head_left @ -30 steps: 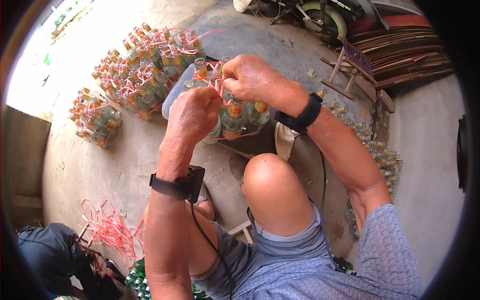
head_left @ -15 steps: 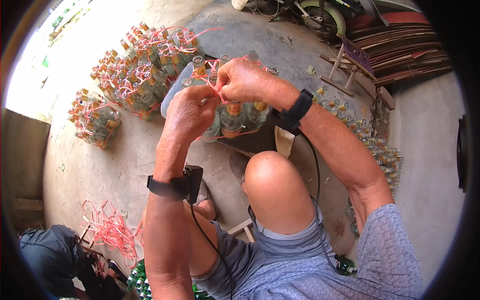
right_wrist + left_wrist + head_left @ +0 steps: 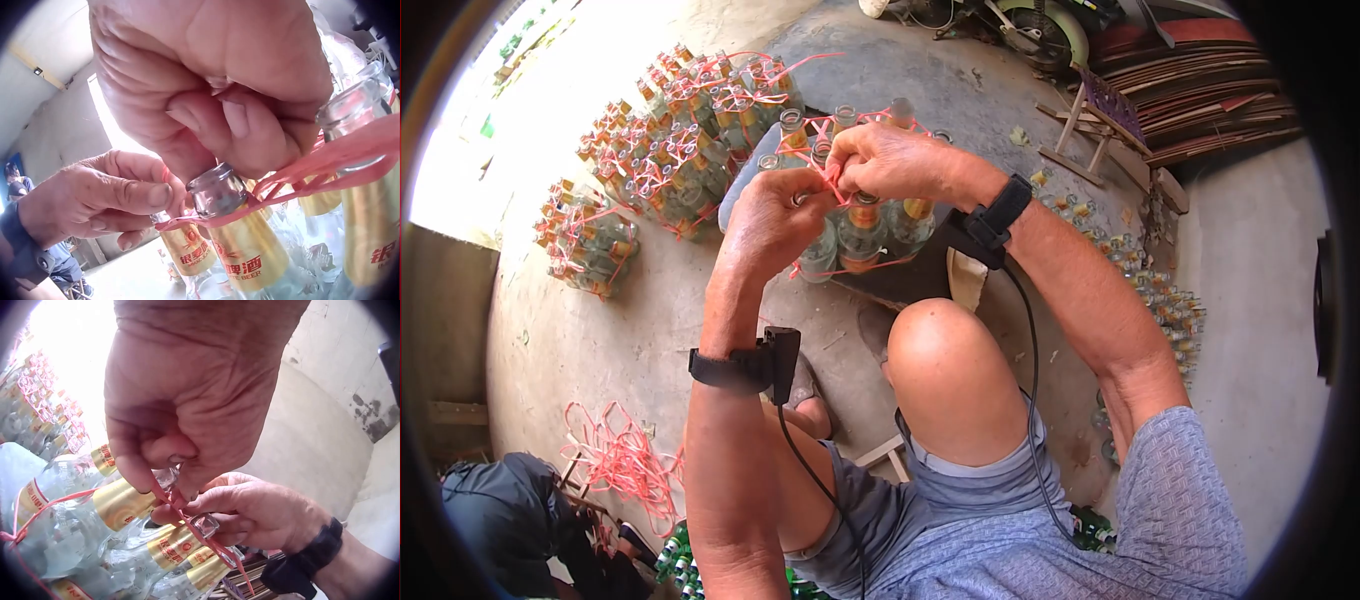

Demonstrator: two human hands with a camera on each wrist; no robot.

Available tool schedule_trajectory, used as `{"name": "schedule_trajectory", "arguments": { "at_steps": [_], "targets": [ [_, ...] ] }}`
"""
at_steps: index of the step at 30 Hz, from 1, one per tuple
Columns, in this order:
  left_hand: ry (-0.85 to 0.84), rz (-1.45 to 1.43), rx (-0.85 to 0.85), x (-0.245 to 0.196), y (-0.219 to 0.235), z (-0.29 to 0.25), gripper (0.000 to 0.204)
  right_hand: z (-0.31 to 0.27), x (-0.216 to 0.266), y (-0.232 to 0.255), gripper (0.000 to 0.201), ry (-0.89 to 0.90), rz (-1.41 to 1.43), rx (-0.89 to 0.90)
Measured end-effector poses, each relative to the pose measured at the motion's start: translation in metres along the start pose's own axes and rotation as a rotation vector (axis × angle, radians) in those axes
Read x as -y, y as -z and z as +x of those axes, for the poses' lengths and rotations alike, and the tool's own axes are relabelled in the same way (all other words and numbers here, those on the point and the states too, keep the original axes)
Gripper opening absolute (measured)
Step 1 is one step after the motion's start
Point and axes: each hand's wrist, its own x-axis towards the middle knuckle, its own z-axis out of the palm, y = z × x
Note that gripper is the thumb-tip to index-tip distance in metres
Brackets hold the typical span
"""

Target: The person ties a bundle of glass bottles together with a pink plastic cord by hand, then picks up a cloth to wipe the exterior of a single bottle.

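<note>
A bundle of clear glass beer bottles (image 3: 862, 240) with gold neck labels stands in front of me, pink plastic strap (image 3: 340, 159) running round the necks. My left hand (image 3: 775, 218) pinches the strap between thumb and forefinger just above the near bottle tops. Right beside it, my right hand (image 3: 900, 162) grips the same strap with curled fingers, its knuckles over the bottle mouths. In the left wrist view, the fingertips of both hands meet at the strap, and a loose end trails down past a bottle neck (image 3: 205, 525).
More strapped bottle bundles (image 3: 665, 150) stand at the left. A heap of pink strap (image 3: 620, 455) lies on the floor near another person (image 3: 505, 510). Loose bottles (image 3: 1165, 315) line the right wall. A small stool (image 3: 1105, 115), stacked boards (image 3: 1200, 90) and a motorbike (image 3: 1040, 30) are behind.
My right hand has come down and left, closer to my left hand, and the two now meet at the strap. The bottle bundle stays in place.
</note>
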Motion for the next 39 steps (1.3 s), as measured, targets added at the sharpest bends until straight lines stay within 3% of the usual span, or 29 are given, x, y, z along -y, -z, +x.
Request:
{"name": "schedule_trajectory", "arguments": {
  "at_steps": [11,16,20,32,35,39],
  "targets": [
    [-0.021,0.011,-0.047,0.002,-0.003,-0.002,0.018,0.003,-0.009,-0.006,0.016,-0.017,0.023,-0.056],
    [-0.024,-0.023,-0.053,0.007,-0.005,-0.001,0.018,-0.016,0.023,-0.006,0.014,-0.098,0.014,-0.144],
    [-0.03,-0.004,-0.042,0.005,-0.004,-0.001,0.018,-0.001,0.001,-0.009,0.012,-0.041,0.011,-0.155],
    [-0.015,-0.024,0.013,0.009,-0.002,0.0,0.019,0.001,-0.003,-0.016,0.014,-0.003,0.047,-0.207],
    [0.086,-0.101,0.063,-0.003,0.004,-0.004,0.02,0.001,-0.002,-0.016,0.014,-0.006,0.009,-0.209],
    [0.098,-0.128,0.066,-0.001,0.004,-0.003,0.021,0.001,-0.001,-0.016,0.012,0.012,-0.113,-0.239]
  ]
}}
